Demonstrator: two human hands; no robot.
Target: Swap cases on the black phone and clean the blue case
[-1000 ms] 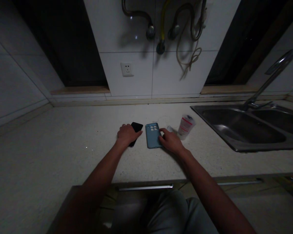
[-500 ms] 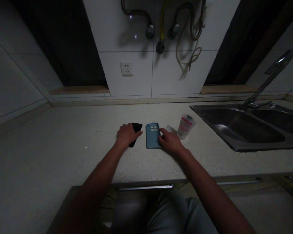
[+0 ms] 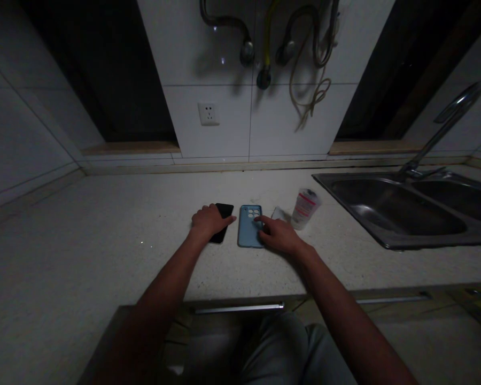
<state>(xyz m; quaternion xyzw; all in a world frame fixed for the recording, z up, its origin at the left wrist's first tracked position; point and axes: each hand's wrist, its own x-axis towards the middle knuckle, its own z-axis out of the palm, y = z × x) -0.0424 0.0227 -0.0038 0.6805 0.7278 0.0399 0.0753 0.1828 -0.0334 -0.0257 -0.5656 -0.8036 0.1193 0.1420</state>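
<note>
My left hand (image 3: pixel 208 221) lies over a black phone (image 3: pixel 225 209). Its fingers curl at the phone's left side and the thumb reaches across to the right edge, so the hand is closed around it. Beside it, a blue phone case (image 3: pixel 246 231) with several round camera holes rests on the counter. My right hand (image 3: pixel 279 234) touches the case from the right. The index finger stretches over it just below the holes, with the thumb apart near its right edge. A small pale flat item (image 3: pixel 278 213), partly hidden, sits behind my right hand.
A clear plastic cup (image 3: pixel 305 208) with pink print stands close to my right hand. To the right is a steel sink (image 3: pixel 380 241) with a faucet (image 3: pixel 436 133). The pale counter (image 3: pixel 104 224) runs along a tiled wall with a socket (image 3: pixel 208 114).
My right index finger has moved left from the case's edge onto its surface. The case now lies flatter and slightly nearer to me. The left hand has barely moved.
</note>
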